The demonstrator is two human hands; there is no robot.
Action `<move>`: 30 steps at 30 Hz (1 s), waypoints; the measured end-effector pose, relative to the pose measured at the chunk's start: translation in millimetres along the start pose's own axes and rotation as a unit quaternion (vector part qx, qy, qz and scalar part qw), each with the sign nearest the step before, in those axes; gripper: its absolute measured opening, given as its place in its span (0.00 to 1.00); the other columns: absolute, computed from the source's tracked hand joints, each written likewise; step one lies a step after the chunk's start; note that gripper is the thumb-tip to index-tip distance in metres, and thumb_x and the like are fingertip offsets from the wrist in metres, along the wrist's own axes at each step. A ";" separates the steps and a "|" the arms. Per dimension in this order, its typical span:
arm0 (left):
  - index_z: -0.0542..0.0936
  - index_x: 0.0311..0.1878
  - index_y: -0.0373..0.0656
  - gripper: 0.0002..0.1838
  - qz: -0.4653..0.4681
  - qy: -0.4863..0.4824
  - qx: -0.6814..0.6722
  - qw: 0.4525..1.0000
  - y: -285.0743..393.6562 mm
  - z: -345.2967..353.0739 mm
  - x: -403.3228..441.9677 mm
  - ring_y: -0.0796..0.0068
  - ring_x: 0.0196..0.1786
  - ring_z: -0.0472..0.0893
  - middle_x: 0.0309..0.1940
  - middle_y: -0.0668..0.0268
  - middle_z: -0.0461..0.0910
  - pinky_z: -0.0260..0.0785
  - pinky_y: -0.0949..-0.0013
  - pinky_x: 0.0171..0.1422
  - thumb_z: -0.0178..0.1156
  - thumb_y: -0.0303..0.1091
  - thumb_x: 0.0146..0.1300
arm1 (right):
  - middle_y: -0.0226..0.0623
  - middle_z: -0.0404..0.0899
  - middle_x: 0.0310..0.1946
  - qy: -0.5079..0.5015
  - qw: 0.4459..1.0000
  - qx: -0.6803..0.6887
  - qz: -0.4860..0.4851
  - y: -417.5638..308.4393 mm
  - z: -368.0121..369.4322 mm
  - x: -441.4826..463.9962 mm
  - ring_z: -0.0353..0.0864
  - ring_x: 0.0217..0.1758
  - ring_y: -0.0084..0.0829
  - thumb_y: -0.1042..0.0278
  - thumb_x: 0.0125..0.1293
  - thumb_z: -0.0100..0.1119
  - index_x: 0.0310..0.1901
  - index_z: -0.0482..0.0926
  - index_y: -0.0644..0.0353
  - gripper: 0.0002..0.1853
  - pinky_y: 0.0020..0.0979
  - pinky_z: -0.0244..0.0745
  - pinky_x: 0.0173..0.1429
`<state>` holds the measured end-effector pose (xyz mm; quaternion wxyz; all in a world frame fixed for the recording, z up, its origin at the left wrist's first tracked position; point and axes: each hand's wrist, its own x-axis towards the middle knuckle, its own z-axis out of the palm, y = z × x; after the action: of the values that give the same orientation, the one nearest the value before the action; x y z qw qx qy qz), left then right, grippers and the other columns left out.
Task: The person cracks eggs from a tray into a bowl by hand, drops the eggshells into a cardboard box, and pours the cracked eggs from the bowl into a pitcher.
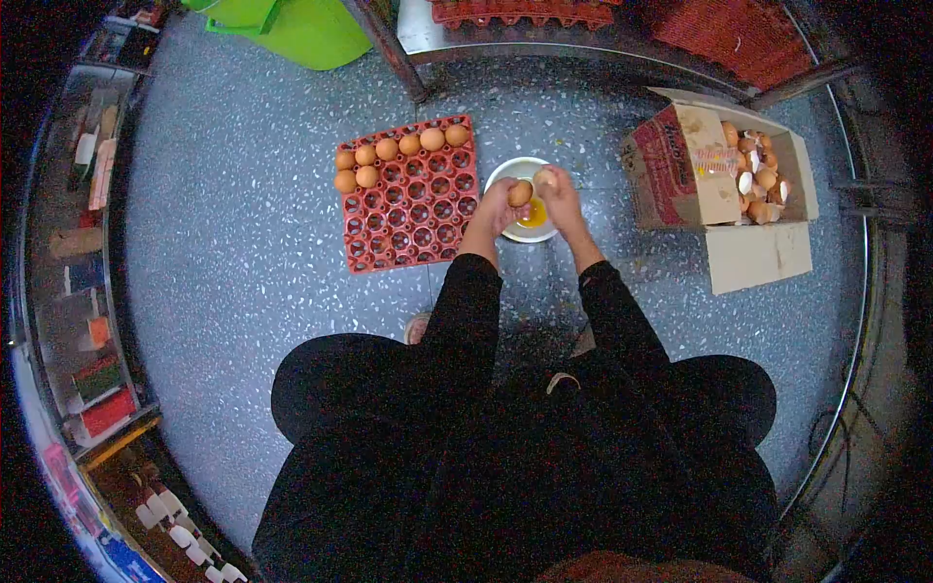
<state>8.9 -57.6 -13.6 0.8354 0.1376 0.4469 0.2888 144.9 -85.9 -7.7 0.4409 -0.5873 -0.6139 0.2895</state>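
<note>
Over a white bowl (525,236) with yellow yolk (533,214) in it, both hands are held close together. My left hand (500,206) has its fingers wrapped round a brown egg (521,193). Closed at the bowl's right rim, my right hand (561,194) holds a paler egg or shell (544,179); whether it is whole cannot be made out. Left of the bowl lies a red egg tray (411,209) on the floor, with several brown eggs (409,145) along its back row and two at the left of the second row.
On the right, an open cardboard box (671,165) holds many eggshells (763,180). A green tub (311,34) stands at the back left. Behind is a metal table (466,39) with a leg near the tray. Shelves (92,214) line the left side.
</note>
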 end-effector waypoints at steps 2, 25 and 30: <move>0.67 0.46 0.37 0.15 -0.001 0.008 -0.004 1.000 2.2 1.9 -4.0 0.68 0.35 0.75 0.38 0.60 0.73 0.73 0.72 0.32 0.43 0.35 0.58 | 0.41 0.70 0.41 -0.012 0.911 0.277 0.306 3.5 -11.2 7.8 0.72 0.44 0.37 0.63 0.57 0.49 0.47 0.67 0.61 0.17 0.33 0.69 0.48; 0.71 0.52 0.54 0.26 0.007 -0.002 0.373 0.928 33.1 16.8 -28.8 0.79 0.36 0.76 0.39 0.72 0.76 0.70 0.75 0.30 0.61 0.45 0.46 | 0.33 0.73 0.40 -0.237 0.894 0.184 0.334 -6.2 -36.4 19.6 0.76 0.34 0.22 0.69 0.55 0.53 0.52 0.64 0.63 0.22 0.21 0.74 0.35; 0.75 0.48 0.51 0.24 0.035 0.040 0.432 0.900 30.4 18.9 -26.7 0.81 0.30 0.75 0.32 0.70 0.77 0.68 0.77 0.25 0.63 0.43 0.44 | 0.33 0.74 0.37 -0.308 0.900 0.124 0.281 4.9 -30.6 22.1 0.76 0.35 0.23 0.68 0.55 0.54 0.50 0.67 0.64 0.20 0.22 0.74 0.36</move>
<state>2.0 -49.1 29.6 0.6649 0.4887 0.5557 0.1016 175.9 -68.6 6.1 0.1994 -0.5574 -0.4875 0.6419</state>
